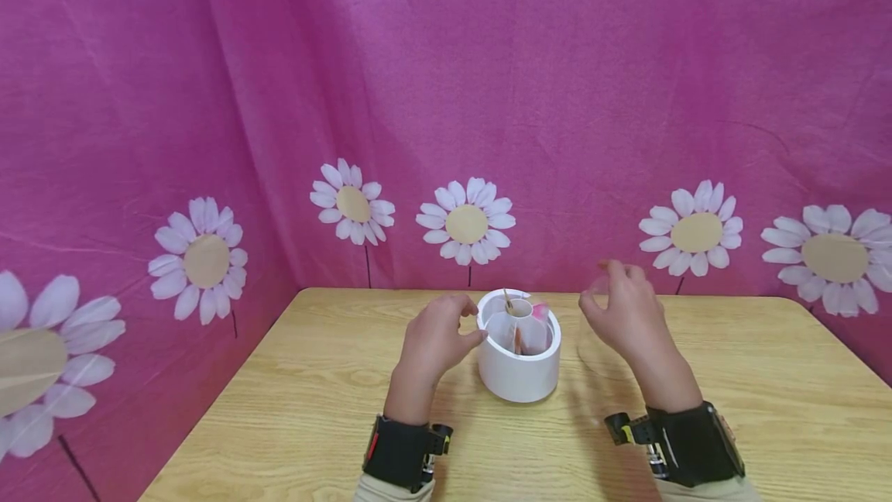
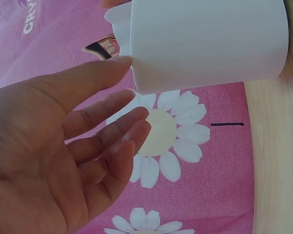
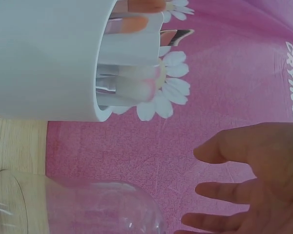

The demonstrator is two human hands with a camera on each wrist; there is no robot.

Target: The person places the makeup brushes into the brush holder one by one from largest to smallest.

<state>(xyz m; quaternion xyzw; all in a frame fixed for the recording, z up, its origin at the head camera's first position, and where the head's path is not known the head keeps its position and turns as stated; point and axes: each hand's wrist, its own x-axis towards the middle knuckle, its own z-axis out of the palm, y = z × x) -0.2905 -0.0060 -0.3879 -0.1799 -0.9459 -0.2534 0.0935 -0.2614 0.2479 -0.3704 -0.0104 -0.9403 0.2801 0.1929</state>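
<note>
A white round brush holder [image 1: 519, 374] stands upright on the table, with dividers around a central tube inside. Makeup brushes [image 3: 136, 83] sit in its compartments, some with pink-and-white bristles, others brownish. My left hand [image 1: 435, 335] is at the holder's left side, thumb and fingers spread apart. In the left wrist view, its thumb tip [image 2: 122, 63] meets the rim's edge; whether it touches I cannot tell. To the right of the holder stands a clear domed cover [image 3: 107, 200]. Beside the dome's top my right hand [image 1: 630, 312] hovers, fingers loosely extended, holding nothing.
The wood-patterned table [image 1: 313, 409] ends at a pink cloth backdrop [image 1: 557, 99] printed with white daisies. Another pink cloth side [image 1: 125, 99] rises at the left. Each wrist wears a black band with a small camera.
</note>
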